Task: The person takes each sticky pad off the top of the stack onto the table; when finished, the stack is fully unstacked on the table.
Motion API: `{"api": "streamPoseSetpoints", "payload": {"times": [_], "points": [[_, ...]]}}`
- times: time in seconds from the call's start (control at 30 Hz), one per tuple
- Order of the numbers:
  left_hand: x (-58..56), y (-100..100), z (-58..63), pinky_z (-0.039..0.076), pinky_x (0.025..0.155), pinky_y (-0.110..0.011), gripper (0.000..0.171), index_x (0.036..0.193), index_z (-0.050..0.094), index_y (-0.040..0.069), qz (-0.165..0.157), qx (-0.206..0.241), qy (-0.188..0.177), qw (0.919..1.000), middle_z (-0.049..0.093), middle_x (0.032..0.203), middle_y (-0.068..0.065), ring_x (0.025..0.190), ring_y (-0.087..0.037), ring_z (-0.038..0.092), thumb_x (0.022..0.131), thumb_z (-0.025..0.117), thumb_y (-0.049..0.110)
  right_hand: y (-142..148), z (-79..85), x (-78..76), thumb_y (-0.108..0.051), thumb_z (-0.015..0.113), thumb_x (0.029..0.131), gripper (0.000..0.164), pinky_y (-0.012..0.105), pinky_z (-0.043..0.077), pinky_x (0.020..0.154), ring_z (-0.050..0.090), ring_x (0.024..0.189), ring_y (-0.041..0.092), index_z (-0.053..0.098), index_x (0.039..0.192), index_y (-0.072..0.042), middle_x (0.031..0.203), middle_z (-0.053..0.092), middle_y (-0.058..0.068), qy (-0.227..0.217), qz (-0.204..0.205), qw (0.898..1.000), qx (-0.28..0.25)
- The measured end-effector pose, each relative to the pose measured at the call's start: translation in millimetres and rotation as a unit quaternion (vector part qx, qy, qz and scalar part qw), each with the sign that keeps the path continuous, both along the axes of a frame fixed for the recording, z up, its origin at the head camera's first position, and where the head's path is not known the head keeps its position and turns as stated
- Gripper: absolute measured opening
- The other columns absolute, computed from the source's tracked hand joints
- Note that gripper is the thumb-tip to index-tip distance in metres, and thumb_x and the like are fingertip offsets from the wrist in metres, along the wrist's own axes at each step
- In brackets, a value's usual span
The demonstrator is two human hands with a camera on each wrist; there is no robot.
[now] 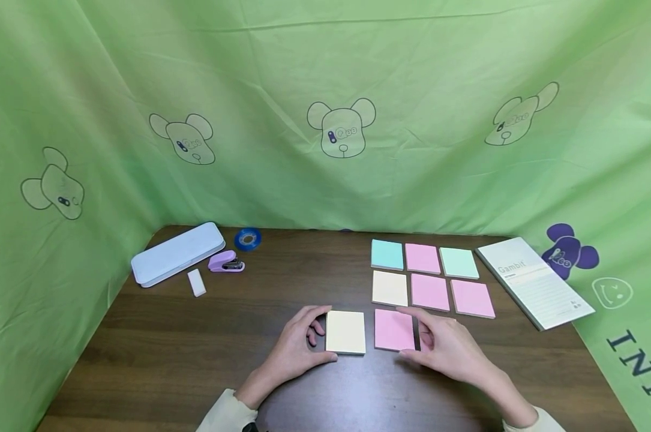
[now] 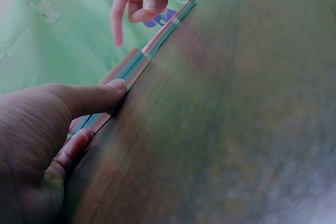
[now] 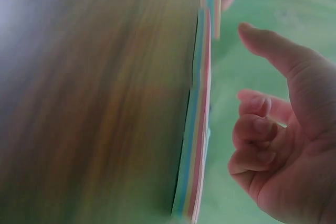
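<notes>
My left hand [image 1: 298,342] grips a cream-topped sticky note pad [image 1: 345,333] from its left side, index finger at the far corner and thumb at the near one. In the left wrist view the thumb [image 2: 94,98] lies against the pad's striped, multicoloured edge. To its right lies a pink-topped sticky note pad [image 1: 393,329], with a dark strip along its right side. My right hand [image 1: 449,342] hovers over that side, thumb and index finger spread. In the right wrist view the right hand's thumb [image 3: 278,51] stands apart from the striped pads [image 3: 197,129], its other fingers loosely curled.
Two rows of sticky note pads, including a turquoise pad [image 1: 387,255], lie behind the hands, beside a white notebook [image 1: 536,282]. At the back left are a pale blue case [image 1: 178,255], blue tape roll [image 1: 248,239], purple stapler [image 1: 226,262] and white eraser [image 1: 197,282]. Green curtains [image 1: 282,180] enclose the table.
</notes>
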State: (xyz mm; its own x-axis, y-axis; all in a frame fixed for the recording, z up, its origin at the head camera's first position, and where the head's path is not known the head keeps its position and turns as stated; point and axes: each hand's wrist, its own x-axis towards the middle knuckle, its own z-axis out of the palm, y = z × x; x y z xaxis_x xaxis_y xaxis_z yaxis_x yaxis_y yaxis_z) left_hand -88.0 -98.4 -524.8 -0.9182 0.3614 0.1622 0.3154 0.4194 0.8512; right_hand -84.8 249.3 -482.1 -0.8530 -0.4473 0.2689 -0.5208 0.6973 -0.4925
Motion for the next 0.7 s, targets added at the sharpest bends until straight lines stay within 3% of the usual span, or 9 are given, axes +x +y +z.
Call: {"api": "streamPoseSetpoints", "payload": {"times": [0.17,0.37,0.7], "points": [[-0.6,0,-0.6,0.055,0.072,-0.023,0.091,0.154,0.063,0.006,-0.002,-0.001,0.001,1.0,0.063,0.134,-0.003,0.084,-0.006,0.058,0.073,0.106,0.008,-26,0.6,-4.4,-0.044,0.101,0.078,0.076,0.02,0.033,0.058,0.03,0.061,-0.007,0.071,0.144,-0.02,0.068,0.037,-0.024,-0.015,0.012,1.0,0.021],[-1.4,0,-0.3,0.055,0.071,-0.023,0.092,0.154,0.063,0.004,-0.006,0.004,0.008,0.9999,0.064,0.134,-0.005,0.083,-0.006,0.058,0.073,0.105,0.007,-55,1.5,-8.1,-0.058,0.099,0.075,0.09,0.022,0.034,0.055,0.033,0.061,-0.004,0.068,0.148,-0.017,0.071,0.04,-0.021,-0.044,0.017,0.997,0.062],[-1.6,-1,-2.5,0.055,0.071,-0.022,0.096,0.156,0.059,0.003,-0.011,0.007,0.028,0.9995,0.064,0.126,-0.004,0.081,-0.004,0.058,0.072,0.106,0.008,-81,-1.9,-12.0,-0.059,0.101,0.07,0.097,0.025,0.038,0.054,0.042,0.06,-0.001,0.067,0.146,-0.008,0.069,0.049,-0.019,-0.054,0.005,0.992,0.111]]}}
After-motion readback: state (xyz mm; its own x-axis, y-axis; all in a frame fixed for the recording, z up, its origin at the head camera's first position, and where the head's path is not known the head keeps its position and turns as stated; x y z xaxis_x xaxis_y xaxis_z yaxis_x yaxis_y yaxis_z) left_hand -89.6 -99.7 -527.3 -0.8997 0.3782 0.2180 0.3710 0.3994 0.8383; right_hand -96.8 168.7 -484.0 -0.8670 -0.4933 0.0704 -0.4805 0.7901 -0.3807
